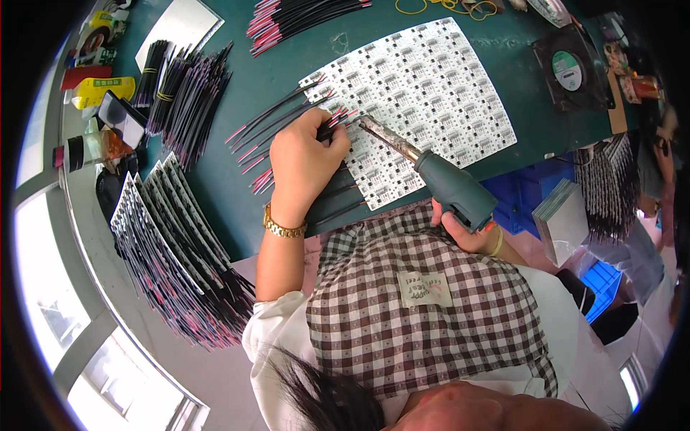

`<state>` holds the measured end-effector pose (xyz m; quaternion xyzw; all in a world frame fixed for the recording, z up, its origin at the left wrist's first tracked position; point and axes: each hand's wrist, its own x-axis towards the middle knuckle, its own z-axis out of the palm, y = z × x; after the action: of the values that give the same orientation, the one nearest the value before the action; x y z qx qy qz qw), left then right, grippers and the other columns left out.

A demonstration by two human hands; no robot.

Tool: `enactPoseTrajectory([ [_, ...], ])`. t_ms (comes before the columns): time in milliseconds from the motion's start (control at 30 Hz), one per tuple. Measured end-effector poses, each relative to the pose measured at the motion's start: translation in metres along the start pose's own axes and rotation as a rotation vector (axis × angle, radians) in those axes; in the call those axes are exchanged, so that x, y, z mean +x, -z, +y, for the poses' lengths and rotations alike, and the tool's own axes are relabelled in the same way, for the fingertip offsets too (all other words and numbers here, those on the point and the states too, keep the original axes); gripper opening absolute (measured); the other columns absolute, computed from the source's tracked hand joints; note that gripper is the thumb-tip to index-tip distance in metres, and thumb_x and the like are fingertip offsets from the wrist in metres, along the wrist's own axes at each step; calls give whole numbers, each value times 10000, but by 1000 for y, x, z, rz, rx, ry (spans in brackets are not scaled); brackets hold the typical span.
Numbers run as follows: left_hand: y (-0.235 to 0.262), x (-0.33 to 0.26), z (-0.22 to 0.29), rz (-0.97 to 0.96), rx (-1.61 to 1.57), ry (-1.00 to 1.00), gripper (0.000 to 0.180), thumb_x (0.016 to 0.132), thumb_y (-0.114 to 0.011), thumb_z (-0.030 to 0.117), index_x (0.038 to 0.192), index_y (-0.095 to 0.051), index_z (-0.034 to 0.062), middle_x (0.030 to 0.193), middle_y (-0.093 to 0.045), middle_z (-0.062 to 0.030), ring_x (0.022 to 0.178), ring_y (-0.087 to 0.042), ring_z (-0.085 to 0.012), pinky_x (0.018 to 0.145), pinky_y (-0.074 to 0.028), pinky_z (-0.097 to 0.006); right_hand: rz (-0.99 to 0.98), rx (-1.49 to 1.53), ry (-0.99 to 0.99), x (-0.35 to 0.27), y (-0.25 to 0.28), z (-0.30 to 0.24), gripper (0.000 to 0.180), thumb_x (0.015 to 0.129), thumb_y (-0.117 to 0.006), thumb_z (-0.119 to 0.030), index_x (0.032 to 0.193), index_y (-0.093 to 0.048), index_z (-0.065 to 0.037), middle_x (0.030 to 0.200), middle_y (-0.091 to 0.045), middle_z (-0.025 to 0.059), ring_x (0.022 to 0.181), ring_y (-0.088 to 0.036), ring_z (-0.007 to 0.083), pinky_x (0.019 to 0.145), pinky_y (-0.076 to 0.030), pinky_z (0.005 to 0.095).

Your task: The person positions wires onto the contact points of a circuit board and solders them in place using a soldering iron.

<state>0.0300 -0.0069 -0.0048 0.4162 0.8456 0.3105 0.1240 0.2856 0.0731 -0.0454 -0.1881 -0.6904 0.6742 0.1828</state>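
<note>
A white circuit board panel (pixel 438 93) with rows of small black parts lies on the green table. My left hand (pixel 305 158) is closed over the panel's left side, its thumb and fingers pinching black cable wires (pixel 333 128) with red and white ends. My right hand (pixel 463 228) is wrapped round the handle of a dark green soldering gun (pixel 456 188). Its metal tip is beside the wire ends at my left fingertips; whether they touch I cannot tell. More black wires (pixel 269 115) stick out from the panel's left edge, some passing beneath my left hand.
Wire bundles (pixel 190 100) lie at the left, and more wires (pixel 309 21) at the far edge. Wired panels (pixel 172 223) hang at the table's left edge. A black fan (pixel 571 68) stands far right. Blue crates (pixel 521 197) and stacked boards (pixel 560 223) are beyond the right edge.
</note>
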Motion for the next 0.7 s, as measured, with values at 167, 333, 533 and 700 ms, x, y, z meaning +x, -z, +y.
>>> enactPoseTrajectory([
  [167,2,2,2,1,0,-18,144,704,-691,163,771,-637,47,624,-619,-94,536,-606,-211,519,-457,-320,-66,48,2,-10,3,7,361,891,-530,-292,1082,-500,13,799,-550,89,727,-523,162,677,-434,298],
  [333,4,3,-2,-31,9,-7,160,697,-679,173,739,-633,26,610,-607,-118,534,-589,-261,533,-460,-338,-11,187,176,-3,-1,2,551,889,-539,-376,1257,-428,19,877,-535,117,753,-542,186,698,-452,324],
  [533,19,22,-2,-216,-26,1,192,693,-665,181,716,-635,-8,613,-602,-141,533,-574,-269,552,-454,-330,7,309,-5,-17,4,9,609,872,-561,-445,1279,-432,-10,898,-521,96,773,-556,184,683,-469,330],
  [700,19,26,-7,-312,-105,-5,172,714,-682,132,726,-615,-26,581,-545,-19,551,-441,-46,529,-389,-232,-24,216,-88,-18,1,6,573,872,-567,-425,1273,-454,-31,867,-541,87,723,-556,167,664,-462,313],
])
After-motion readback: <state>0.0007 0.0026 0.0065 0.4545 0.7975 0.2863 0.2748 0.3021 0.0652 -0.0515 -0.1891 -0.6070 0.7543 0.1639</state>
